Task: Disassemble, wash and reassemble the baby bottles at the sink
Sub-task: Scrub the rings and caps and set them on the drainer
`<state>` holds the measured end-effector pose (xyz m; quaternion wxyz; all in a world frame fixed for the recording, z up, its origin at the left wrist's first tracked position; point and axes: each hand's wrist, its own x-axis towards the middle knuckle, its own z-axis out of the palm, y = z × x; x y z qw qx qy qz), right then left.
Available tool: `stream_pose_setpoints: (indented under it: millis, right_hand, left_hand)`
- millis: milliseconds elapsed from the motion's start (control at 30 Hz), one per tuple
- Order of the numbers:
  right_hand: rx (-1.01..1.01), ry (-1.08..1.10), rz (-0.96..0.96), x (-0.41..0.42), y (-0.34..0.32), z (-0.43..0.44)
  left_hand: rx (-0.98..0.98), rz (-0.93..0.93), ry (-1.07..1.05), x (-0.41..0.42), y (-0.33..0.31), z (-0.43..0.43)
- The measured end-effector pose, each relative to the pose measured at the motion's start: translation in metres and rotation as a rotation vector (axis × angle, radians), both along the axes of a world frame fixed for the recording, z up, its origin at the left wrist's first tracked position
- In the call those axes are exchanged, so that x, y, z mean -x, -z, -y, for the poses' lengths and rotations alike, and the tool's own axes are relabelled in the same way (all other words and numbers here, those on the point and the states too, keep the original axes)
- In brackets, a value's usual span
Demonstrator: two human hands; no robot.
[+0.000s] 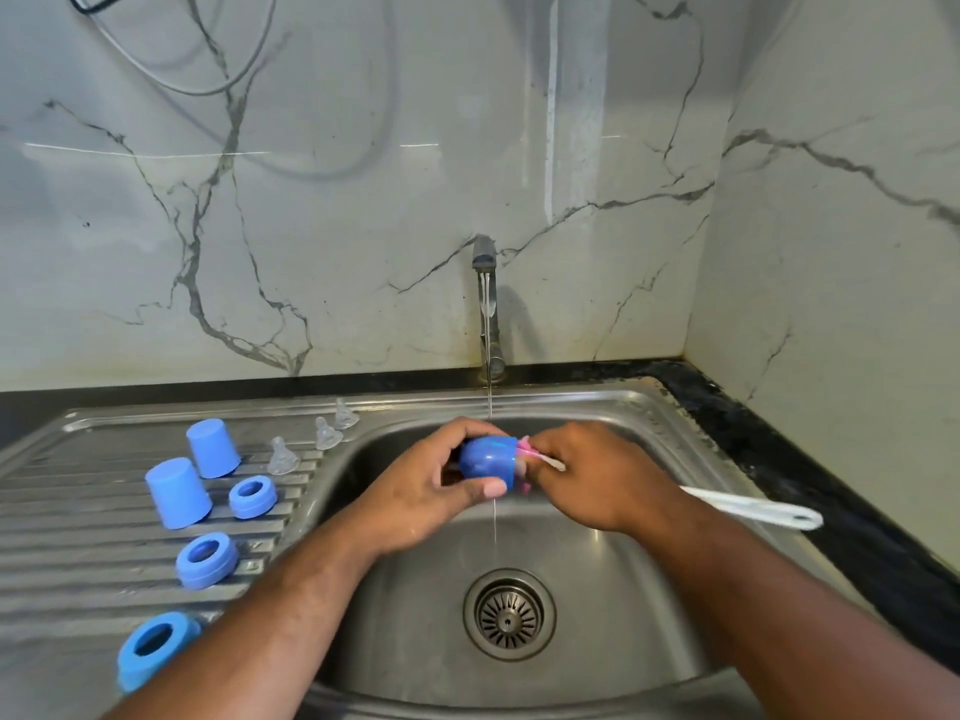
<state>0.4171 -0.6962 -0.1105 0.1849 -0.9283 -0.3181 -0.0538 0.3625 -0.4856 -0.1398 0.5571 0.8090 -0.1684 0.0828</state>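
Over the steel sink (613, 605), under a thin stream of water from the tap (487, 304), my left hand (421, 491) grips a blue bottle cap (488, 462) lying sideways. My right hand (597, 475) holds a bottle brush (753, 509) by its white handle; its pink head is pushed into the cap's open end. On the draining board to the left stand two more blue caps (179, 491), three blue screw rings (208, 558) and three clear teats (327, 433). No bottle body is in view.
The round drain strainer (509, 613) sits at the bottom of the basin. A black counter edge (810, 449) runs along the right and back. Marble wall panels rise behind, with cables hanging at the upper left.
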Motion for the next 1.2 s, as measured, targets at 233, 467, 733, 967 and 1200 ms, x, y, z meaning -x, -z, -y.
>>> stream_pose_setpoints:
  millis: [233, 467, 733, 967, 1200]
  right_hand:
    - [0.108, -0.008, -0.136, -0.011, 0.01, 0.003]
    - [0.221, 0.18, -0.106, -0.029, 0.012, 0.025]
    - [0.218, 0.272, -0.163, -0.032, 0.029, 0.019]
    - [0.202, 0.304, -0.183, -0.039, 0.033, 0.023]
    - [0.2, 0.299, -0.196, -0.037, 0.033, 0.021]
  left_hand:
    - [-0.048, 0.097, -0.024, -0.005, 0.014, 0.006]
    - [-0.014, -0.211, -0.376, -0.01, 0.034, -0.014]
    - [-0.138, -0.176, -0.573, -0.056, 0.017, 0.004]
    - [-0.283, -0.137, -0.684, -0.091, 0.046, 0.031]
    - [-0.288, -0.062, -0.639, -0.091, 0.049, 0.022]
